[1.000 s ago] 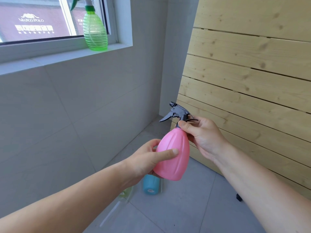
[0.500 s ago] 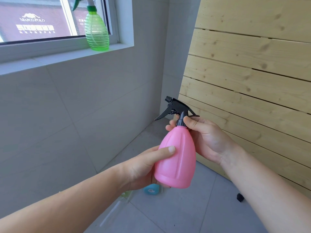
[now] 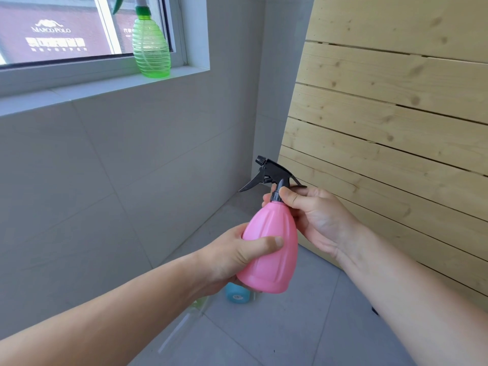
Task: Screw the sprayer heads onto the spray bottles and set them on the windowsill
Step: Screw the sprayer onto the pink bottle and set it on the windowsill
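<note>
The pink bottle (image 3: 269, 249) is being held upright in mid-air in front of the person, with the black sprayer head (image 3: 273, 173) sitting on its neck, nozzle pointing left. The left hand (image 3: 232, 257) is wrapping round the bottle's lower body, thumb lying across the front. The right hand (image 3: 317, 215) is pinching the sprayer head's collar between thumb and fingers. Just below, a blue object (image 3: 237, 295) is lying on the tiled floor (image 3: 277, 334). Up to the left, a green bottle (image 3: 151, 46) with its sprayer on is standing on the windowsill (image 3: 79, 88). A slatted wooden panel (image 3: 396, 128) is filling the right side.
</note>
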Tool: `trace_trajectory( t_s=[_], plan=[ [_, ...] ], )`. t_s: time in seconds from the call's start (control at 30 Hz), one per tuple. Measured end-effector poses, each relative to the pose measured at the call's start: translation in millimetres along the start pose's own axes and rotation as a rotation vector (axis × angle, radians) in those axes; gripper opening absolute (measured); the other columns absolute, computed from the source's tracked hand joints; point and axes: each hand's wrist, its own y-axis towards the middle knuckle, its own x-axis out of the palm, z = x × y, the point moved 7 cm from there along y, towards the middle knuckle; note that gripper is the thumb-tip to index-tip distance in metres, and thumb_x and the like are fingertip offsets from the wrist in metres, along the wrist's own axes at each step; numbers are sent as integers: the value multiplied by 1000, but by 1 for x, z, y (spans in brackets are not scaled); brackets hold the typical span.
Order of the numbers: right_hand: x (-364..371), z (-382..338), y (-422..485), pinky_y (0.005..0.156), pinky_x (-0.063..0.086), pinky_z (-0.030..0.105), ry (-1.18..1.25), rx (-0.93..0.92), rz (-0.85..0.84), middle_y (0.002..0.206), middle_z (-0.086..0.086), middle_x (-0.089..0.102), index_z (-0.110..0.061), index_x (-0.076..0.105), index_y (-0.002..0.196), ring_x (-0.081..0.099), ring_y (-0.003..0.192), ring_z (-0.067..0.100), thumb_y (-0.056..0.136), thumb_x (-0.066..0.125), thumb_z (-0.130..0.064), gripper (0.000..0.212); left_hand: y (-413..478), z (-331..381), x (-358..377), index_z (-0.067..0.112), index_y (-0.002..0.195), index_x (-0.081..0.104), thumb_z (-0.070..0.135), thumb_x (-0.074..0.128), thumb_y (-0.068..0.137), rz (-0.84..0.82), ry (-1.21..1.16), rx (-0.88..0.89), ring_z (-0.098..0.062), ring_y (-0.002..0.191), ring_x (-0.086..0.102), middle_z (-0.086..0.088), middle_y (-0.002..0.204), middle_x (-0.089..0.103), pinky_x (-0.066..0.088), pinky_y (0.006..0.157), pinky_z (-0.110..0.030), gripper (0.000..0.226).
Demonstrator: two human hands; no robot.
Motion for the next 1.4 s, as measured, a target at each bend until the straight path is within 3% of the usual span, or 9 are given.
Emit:
trace_trajectory(
  t_s=[0.17, 0.27, 0.4, 0.63, 0.77, 0.9, 1.07, 1.23, 1.4],
  plan=[
    [-2, 4, 3, 95, 54, 40, 23, 10, -8, 104, 14, 77, -5, 72, 100, 69, 96, 26, 86, 66, -20, 22, -2, 5, -5, 28, 123, 67, 54, 85, 59, 31, 39, -12, -28, 98, 78, -12, 119, 77, 62, 83, -49, 71],
    [-1, -3, 1, 80, 56, 31, -33, -37, -14, 103, 7, 78, -14, 75, 97, 70, 89, 20, 83, 68, -33, 25, -3, 18, -15, 29, 126, 66, 54, 84, 66, 60, 33, 34, -30, 104, 78, -11, 121, 77, 61, 90, -56, 68],
    [0, -6, -3, 92, 55, 40, -333, -109, 56, 107, 0, 78, -24, 69, 120, 73, 100, 18, 91, 64, -36, 32, -11, 38, -41, 27, 129, 64, 57, 82, 69, 156, -74, 99, -21, 88, 79, 0, 105, 81, 63, 62, -34, 70],
    [76, -11, -1, 81, 58, 34, -527, -281, -142, 108, -7, 75, -54, 50, 131, 71, 101, 12, 74, 74, -45, 63, -34, 65, -90, 50, 122, 61, 64, 57, 79, 412, -123, 272, -18, 118, 70, 7, 130, 71, 55, 105, -48, 45],
    [120, -33, 22, 89, 55, 34, -567, -413, -190, 111, -7, 75, -53, 42, 139, 70, 106, 10, 84, 75, -28, 69, -53, 102, -121, 51, 137, 50, 59, 48, 85, 524, -59, 376, -23, 133, 55, 1, 147, 51, 46, 113, -51, 53],
    [166, -60, 62, 92, 53, 27, -621, -488, -208, 114, -14, 73, -48, 21, 151, 68, 105, -1, 86, 72, -34, 84, -67, 142, -167, 40, 145, 48, 47, 51, 101, 577, 25, 453, -20, 133, 57, 2, 148, 54, 47, 113, -47, 45],
    [234, -100, 121, 71, 48, 5, -671, -604, -204, 116, -13, 69, -43, 24, 151, 68, 100, 0, 88, 70, -33, 79, -83, 199, -238, 18, 147, 52, 32, 53, 106, 720, 123, 512, -20, 115, 68, -7, 135, 66, 53, 97, -30, 43],
    [294, -129, 178, 82, 49, 24, -708, -689, -194, 125, -8, 58, -41, 18, 153, 63, 108, 14, 87, 69, -35, 84, -86, 248, -304, 13, 146, 52, 25, 55, 106, 821, 158, 540, -32, 121, 67, -16, 135, 67, 53, 107, -46, 42],
    [318, -127, 224, 80, 47, 25, -717, -679, -205, 117, -9, 57, -39, 25, 151, 61, 108, 16, 87, 70, -31, 79, -69, 254, -344, 16, 146, 53, 24, 58, 104, 908, 135, 498, -35, 122, 66, -17, 136, 65, 51, 109, -52, 43]
  ],
)
